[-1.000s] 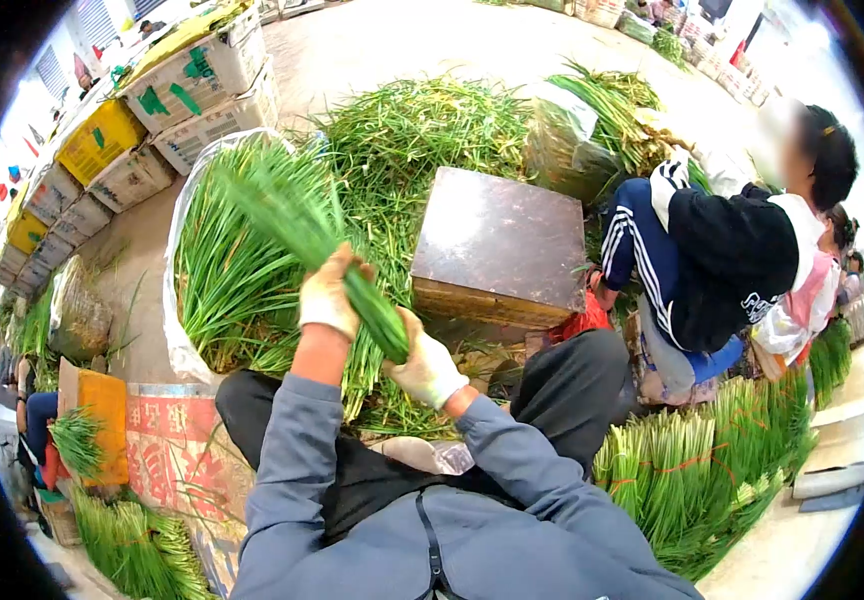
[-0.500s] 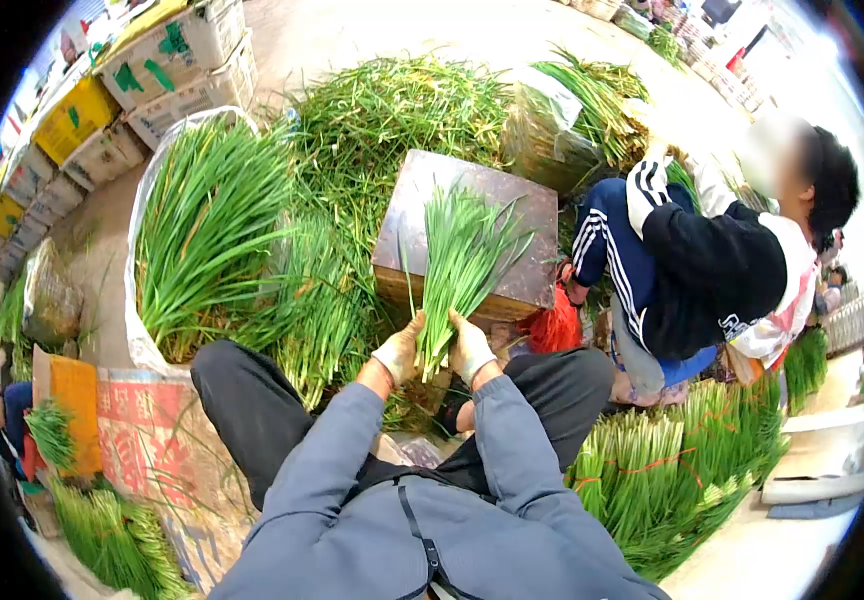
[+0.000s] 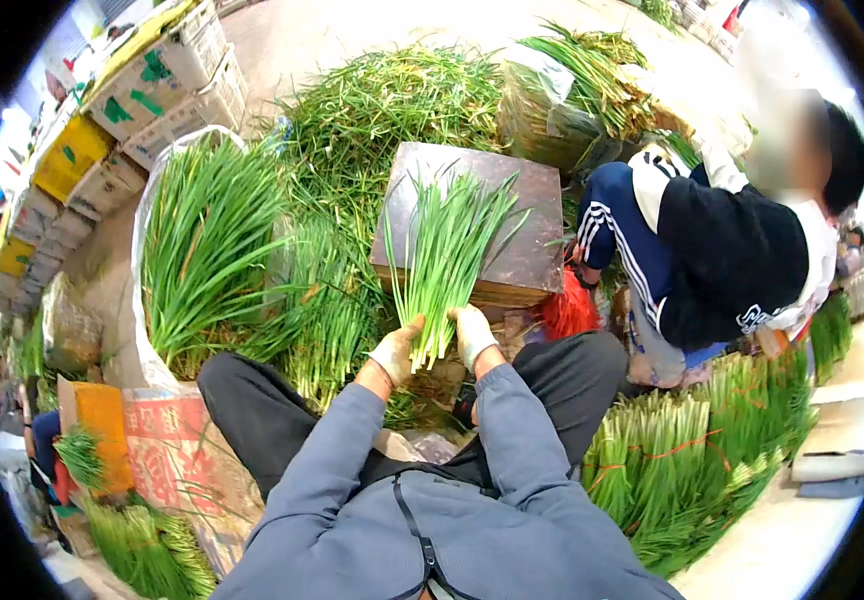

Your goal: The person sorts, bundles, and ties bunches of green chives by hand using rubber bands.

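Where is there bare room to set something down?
The box top, right of the bunch; and the floor between the sack and crates. Crowded: left of the box, with heaped greens, and before it, where left hand and right hand hold the bunch.

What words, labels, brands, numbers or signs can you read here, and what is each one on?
None can be quoted with certainty.
Sheet at lower left: large characters in red and pale print, too blurred to read.
Black top of the person on the right: white lettering, folded and only partly visible, unreadable.
White crate at upper left: faint print, too small.
Bunch and box: no text seen.
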Action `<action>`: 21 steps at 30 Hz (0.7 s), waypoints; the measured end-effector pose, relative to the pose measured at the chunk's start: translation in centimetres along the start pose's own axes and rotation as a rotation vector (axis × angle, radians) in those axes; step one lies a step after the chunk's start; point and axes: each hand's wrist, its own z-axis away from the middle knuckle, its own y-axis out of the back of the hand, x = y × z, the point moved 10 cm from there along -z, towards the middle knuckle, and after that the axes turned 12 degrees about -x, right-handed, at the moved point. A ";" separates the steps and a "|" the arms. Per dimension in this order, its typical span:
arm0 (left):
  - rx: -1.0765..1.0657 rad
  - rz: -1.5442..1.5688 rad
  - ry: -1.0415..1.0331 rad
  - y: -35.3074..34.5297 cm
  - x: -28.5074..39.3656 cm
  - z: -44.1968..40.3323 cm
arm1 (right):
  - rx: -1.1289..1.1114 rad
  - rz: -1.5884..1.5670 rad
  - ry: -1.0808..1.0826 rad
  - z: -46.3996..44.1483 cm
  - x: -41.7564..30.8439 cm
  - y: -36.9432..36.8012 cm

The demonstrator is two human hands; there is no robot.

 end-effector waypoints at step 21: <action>0.172 0.072 0.026 1.6 -0.8 -0.5 | 0.458 1.135 0.271 1.5 -15.6 -1.7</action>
